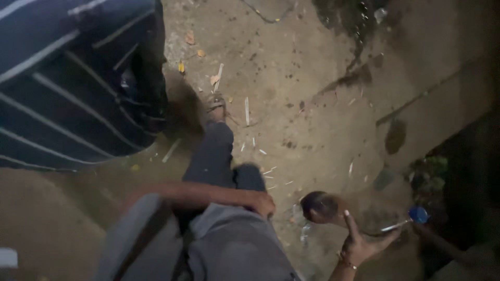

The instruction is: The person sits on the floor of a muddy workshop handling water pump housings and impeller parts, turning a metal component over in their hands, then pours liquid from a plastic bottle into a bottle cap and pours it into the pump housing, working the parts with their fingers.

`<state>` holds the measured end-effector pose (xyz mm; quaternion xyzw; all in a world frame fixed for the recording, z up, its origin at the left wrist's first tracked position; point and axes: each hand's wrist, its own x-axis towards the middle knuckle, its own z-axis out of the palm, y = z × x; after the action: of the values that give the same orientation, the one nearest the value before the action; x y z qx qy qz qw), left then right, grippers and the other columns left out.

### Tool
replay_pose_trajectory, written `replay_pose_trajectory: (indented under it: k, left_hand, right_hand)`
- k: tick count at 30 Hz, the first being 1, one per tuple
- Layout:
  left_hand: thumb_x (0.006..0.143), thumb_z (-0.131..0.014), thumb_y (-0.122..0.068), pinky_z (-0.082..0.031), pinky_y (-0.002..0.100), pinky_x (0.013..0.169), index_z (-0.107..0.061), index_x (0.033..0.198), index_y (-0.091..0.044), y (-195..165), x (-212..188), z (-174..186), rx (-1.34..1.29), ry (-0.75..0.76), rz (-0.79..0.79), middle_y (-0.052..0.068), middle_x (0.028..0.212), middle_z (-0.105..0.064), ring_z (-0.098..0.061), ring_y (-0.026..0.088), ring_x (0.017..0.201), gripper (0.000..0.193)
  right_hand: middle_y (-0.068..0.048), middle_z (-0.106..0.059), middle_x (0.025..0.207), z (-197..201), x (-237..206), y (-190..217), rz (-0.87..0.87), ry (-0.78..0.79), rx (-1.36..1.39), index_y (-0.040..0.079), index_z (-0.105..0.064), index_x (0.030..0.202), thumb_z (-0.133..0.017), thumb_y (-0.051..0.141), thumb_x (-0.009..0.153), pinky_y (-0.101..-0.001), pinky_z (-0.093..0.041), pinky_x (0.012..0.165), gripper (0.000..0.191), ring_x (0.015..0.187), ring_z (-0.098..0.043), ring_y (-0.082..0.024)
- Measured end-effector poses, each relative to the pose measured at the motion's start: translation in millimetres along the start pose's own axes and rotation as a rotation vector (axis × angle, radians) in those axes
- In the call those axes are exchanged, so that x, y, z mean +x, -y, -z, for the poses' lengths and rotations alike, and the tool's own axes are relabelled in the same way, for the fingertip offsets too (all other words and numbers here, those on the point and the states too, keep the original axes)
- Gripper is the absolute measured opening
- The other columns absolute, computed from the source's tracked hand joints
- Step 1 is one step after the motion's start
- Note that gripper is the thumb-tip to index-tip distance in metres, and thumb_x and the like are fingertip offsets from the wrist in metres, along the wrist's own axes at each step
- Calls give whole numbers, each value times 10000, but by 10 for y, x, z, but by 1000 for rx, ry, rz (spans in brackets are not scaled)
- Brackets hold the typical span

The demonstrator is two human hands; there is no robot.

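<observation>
Round dark ball-like thing (320, 206) sits at the fingertips of the right hand (359, 242), low in the picture and a little right of the middle. It looks brown and shiny, but the picture is dim and blurry, so I cannot tell what it is. The right hand is turned palm up with the fingers (350, 222) spread wide, and the thumb points off to the right. The round thing seems to touch the fingertips, but I cannot tell for sure if the hand grips it. A thin bracelet (346, 262) goes round that wrist.

The left hand (263, 203) rests on the person's knee, and the arm lies across the lap. Its fingers are curled in over the grey trousers (234, 244). It has nothing in it.

Just right of the right hand there is a small blue round thing (418, 214) with a thin pale stick (395, 226) by it. The dirt ground (291, 78) has little pale sticks and dry leaves on it. A dark cloth with white stripes (67, 83) fills the top left corner
</observation>
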<state>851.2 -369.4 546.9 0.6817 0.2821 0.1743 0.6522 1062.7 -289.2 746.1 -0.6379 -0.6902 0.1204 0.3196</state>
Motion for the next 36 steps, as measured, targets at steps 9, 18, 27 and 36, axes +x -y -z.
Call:
replay_pose_trajectory:
  k: [9, 18, 27, 36]
  left_hand:
    - [739, -672, -195, -568, 431, 757, -769, 1056, -1, 501, 230, 2887, -595, -250, 71, 192, 954, -802, -716, 294, 833, 384]
    - [809, -849, -231, -560, 374, 845, -797, 977, -35, 1195, 984, 6215, -1102, -853, 95, 81, 932, -793, -719, 162, 929, 263]
    - [819, -843, -134, -531, 451, 931, -660, 1344, -24, 1960, -770, 9846, 185, -1728, 680, 173, 1222, -608, -614, 368, 1091, 568]
    - [799, -711, -61, -567, 411, 816, -668, 1248, -3, 5058, -1637, 10804, 657, -1283, 631, 181, 1239, -581, -593, 355, 1132, 455]
  right_hand:
    - [-136, -418, 1579, -2055, 3869, 613, 355, 404, 12, 60, -345, 1639, -988, 367, 646, -464, -355, 1288, 1222, 1480, -433, -312]
    - [-143, -456, 1544, -6746, 7014, 1816, 869, 757, 340, 76, -367, 1576, -986, 389, 637, -486, -451, 1200, 1168, 1410, -506, -339]
    - [-166, -503, 1453, -10460, 7399, 2965, 1032, 1251, 480, 107, -512, 1526, -947, 278, 730, -434, -541, 1084, 923, 1291, -589, -350]
    - [-189, -461, 1473, -13242, 6709, 2173, 1158, 1523, 459, 120, -462, 1581, -950, 371, 790, -463, -480, 1143, 962, 1354, -522, -376]
